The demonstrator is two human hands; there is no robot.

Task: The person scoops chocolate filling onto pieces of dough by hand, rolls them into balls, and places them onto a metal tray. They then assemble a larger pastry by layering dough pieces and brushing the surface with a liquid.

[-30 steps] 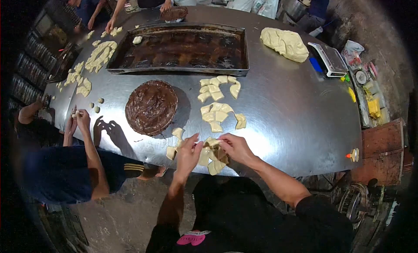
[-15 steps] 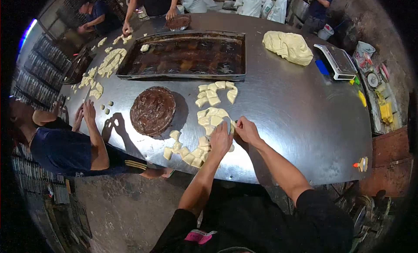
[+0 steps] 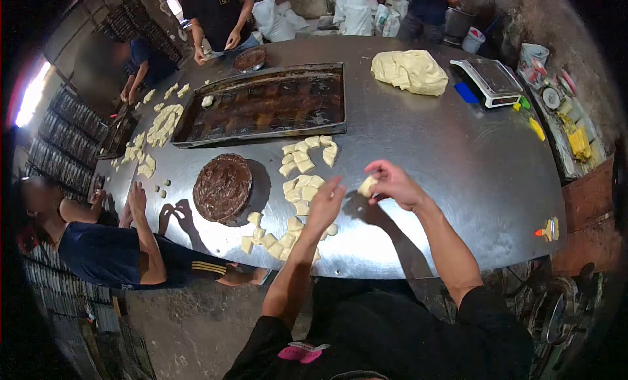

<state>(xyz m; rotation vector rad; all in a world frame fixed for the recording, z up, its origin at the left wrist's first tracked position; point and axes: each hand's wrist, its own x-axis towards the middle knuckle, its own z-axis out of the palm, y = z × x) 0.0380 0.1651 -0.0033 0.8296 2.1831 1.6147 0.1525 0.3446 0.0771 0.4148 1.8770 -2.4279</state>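
My right hand (image 3: 398,187) is raised over the table, its fingers closed around a small pale dough piece (image 3: 367,186). To its left, my left hand (image 3: 326,207) is above the cut dough, fingers slightly bent and apart, with nothing visible in them. Close beside the left hand lie flat cut dough pieces (image 3: 303,189). More dough pieces (image 3: 267,241) are nearer the front edge, partly hidden by my left forearm. A curved row of dough (image 3: 307,148) lies beyond. Left of these sits a round pan of dark brown filling (image 3: 222,187).
A greased baking tray (image 3: 261,105) holds one dough ball. A large dough mass (image 3: 410,72) and a scale (image 3: 487,81) are at the back right. A co-worker (image 3: 108,252) stands at the left; others work across the metal table (image 3: 451,203).
My right hand has lifted and moved right with a dough piece in it. My left hand has drawn slightly left; the grey flat thing by its fingers no longer shows. The view has shifted.
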